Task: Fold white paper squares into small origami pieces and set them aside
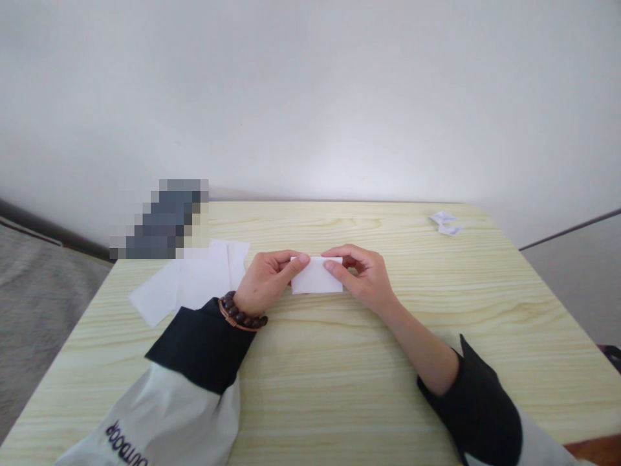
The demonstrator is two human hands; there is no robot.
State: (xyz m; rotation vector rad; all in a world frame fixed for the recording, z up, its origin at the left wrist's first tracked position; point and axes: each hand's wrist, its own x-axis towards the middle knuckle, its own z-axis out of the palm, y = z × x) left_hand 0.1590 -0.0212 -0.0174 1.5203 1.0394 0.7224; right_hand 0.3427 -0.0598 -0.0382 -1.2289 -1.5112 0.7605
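A small folded white sheet of paper (317, 277) is held between my two hands over the middle of the table. My left hand (272, 275) pinches its upper left corner, thumb on the near face and fingers behind. At the upper right, my right hand (361, 275) grips it the same way, with the thumb pressed near the top edge. The fingertips behind the paper are hidden. Beside my left wrist lie several loose white paper sheets (201, 275), overlapping and partly covered by my arm.
Two small folded paper pieces (449, 229) lie at the back right of the wood-grain table (330, 382). A dark pixelated object (162, 223) is at the back left corner. A white wall (310, 103) rises behind the table's far edge.
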